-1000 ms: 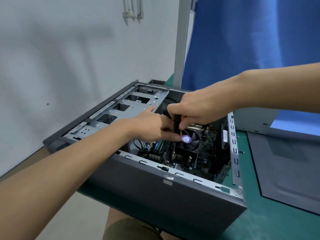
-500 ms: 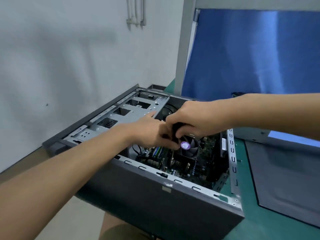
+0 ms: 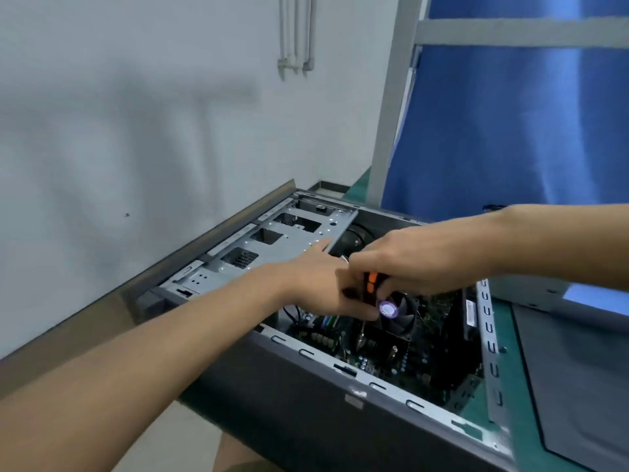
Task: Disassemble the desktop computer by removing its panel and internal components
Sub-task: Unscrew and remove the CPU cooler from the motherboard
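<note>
The right hand (image 3: 412,264) comes in from the right, its fingers wrapped down over the top of a screwdriver (image 3: 371,283) and clamped on the orange-and-black handle. The left hand (image 3: 320,284) meets it from the left. Its fingers are curled in against the lower part of the same handle and pinch it where the metal shaft begins, while one finger points away toward the far side. The tool stands nearly upright, and its shaft runs down from the two hands into the open desktop computer (image 3: 306,420). The tip is too small and dark to show what it touches.

Just right of the shaft, directly under the right hand, sits the cooler fan (image 3: 403,316), with a round purple sticker (image 3: 388,309) on its hub. Below and around the fan lies the motherboard (image 3: 374,361), deep inside the case. Beyond the left hand, on the far left of the case, is the grey metal drive cage (image 3: 289,240).

The computer lies on its side with its open face up, on a green mat (image 3: 512,369). A dark side panel (image 3: 578,386) lies flat on the mat, well to the right of the hands. A blue curtain (image 3: 527,131) hangs behind the right forearm, and a pale wall (image 3: 136,131) stands behind the left.
</note>
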